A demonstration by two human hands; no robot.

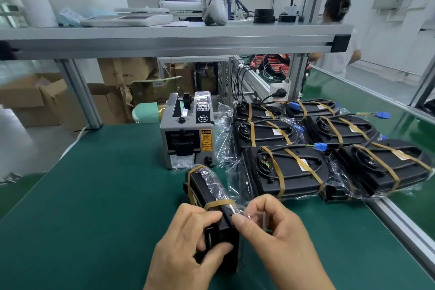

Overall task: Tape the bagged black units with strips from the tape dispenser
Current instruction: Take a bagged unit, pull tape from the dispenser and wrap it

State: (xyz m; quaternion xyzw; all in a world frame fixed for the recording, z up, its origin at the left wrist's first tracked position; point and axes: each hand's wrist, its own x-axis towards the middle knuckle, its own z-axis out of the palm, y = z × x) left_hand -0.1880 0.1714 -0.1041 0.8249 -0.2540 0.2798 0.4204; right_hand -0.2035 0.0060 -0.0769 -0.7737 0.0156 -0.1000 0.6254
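A black unit (207,193) in a clear bag stands on edge on the green mat, with brown bands round it. My left hand (188,242) grips its near end, fingers curled round the side. My right hand (270,226) pinches a strip of clear tape or bag film against the unit's top edge. The grey tape dispenser (187,139) stands just behind the unit. Several bagged, banded black units (289,172) lie flat to the right of the dispenser.
An aluminium rail (400,226) bounds the mat on the right, with a green conveyor belt beyond it. An overhead shelf (164,40) carries equipment. Cardboard boxes (30,99) sit behind the bench on the left. A person in white (336,37) stands at the far right.
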